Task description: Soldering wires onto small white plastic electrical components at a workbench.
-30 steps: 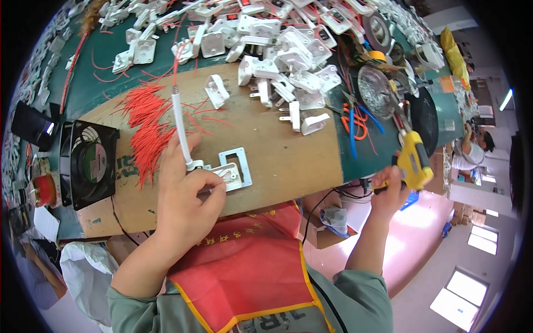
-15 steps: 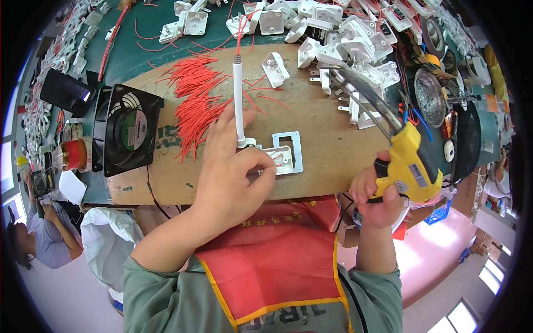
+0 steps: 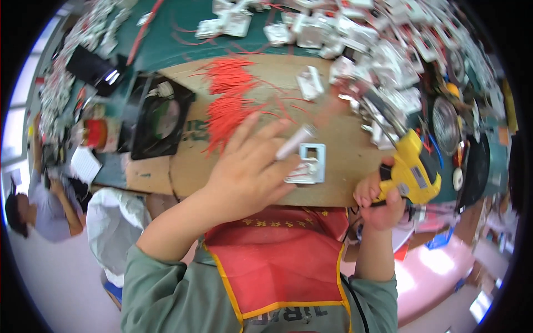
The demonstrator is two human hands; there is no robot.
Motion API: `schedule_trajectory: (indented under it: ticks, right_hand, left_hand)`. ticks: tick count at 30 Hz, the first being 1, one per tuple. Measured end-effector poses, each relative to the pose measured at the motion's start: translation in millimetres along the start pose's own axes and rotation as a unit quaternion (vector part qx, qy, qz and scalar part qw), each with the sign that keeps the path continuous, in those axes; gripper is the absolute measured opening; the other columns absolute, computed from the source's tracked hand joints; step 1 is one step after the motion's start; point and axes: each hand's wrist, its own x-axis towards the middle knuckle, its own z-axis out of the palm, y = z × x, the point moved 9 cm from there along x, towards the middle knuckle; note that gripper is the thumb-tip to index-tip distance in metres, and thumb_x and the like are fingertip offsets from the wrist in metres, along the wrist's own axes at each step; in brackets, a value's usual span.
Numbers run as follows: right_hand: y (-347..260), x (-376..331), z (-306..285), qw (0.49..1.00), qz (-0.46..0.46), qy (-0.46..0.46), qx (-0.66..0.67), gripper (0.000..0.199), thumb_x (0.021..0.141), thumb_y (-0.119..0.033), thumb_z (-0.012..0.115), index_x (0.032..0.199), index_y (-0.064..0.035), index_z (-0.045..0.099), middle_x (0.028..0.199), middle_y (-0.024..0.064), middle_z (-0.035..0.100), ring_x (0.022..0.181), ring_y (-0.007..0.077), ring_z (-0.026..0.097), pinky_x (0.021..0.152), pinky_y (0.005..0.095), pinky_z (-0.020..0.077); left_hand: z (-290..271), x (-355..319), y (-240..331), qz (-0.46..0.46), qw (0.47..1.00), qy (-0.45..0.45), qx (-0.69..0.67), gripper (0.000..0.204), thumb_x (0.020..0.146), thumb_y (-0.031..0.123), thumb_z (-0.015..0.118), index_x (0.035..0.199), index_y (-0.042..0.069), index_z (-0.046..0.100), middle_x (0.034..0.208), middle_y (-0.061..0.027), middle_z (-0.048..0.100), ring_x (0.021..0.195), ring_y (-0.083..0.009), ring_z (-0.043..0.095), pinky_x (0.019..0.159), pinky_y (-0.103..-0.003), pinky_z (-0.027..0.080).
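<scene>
My right hand (image 3: 380, 201) is wrapped round the yellow grip of a soldering gun (image 3: 416, 169). The gun's metal tip points up and away to the left, blurred against the white parts. My left hand (image 3: 252, 166) reaches over the board, its thumb and forefinger closed about a white tube (image 3: 295, 143). That tube leans right, and a red smear trails off beyond its end. Under the thumb lies an open white plug housing (image 3: 302, 171), with thin red wires inside, on a pale blue plate (image 3: 319, 158) with a rectangular cutout. My thumb hides part of the housing.
A pile of red wires (image 3: 230, 100) lies beyond my left hand, near a black fan (image 3: 158, 114). One white housing (image 3: 310, 83) sits apart from a large heap (image 3: 383, 61). A round metal dish (image 3: 446, 125) stands at right. Another person (image 3: 47, 205) sits at left.
The white tube has tipped from upright over to the right, and my left hand's fingers have shifted onto it. The whole view has swung, so the table things appear farther right. Much is blurred.
</scene>
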Motion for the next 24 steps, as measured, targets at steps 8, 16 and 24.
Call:
schedule_trajectory:
  ticks: [8,16,24]
  right_hand:
    - [-12.1,0.7,-2.0,0.996,-0.056,-0.053,0.038,0.061,0.095,-0.037,0.06,0.139,-0.0032,0.035,0.073,0.0004,0.045,0.054,0.0104,0.043,0.05,0.0252,0.038]
    - [-16.6,1.3,5.5,0.994,-0.076,-0.073,0.034,0.059,0.096,-0.037,0.059,0.138,-0.0022,0.036,0.074,0.0015,0.044,0.055,0.0098,0.043,0.051,0.0246,0.0374]
    - [-18.7,0.1,2.9,0.994,-0.108,-0.026,0.01,0.062,0.093,-0.041,0.062,0.136,-0.0027,0.04,0.071,0.0002,0.045,0.049,0.0097,0.041,0.046,0.0262,0.0372]
  left_hand:
    - [-82.8,-37.9,-1.6,-0.013,0.984,0.176,-0.019,0.043,0.065,0.011,0.082,0.104,0.007,0.065,0.109,-0.0123,0.059,0.114,-0.0347,0.057,0.101,-0.051,0.044]
    - [-230.6,-318.5,-80.2,-0.444,0.781,0.277,0.34,0.046,0.075,0.011,0.08,0.116,0.002,0.061,0.123,-0.0141,0.058,0.108,-0.027,0.058,0.097,-0.037,0.045]
    - [-213.0,-361.6,-45.4,-0.602,0.638,0.328,0.35,0.058,0.082,0.017,0.073,0.134,0.0,0.051,0.144,-0.0239,0.044,0.137,-0.0353,0.04,0.114,-0.041,0.029]
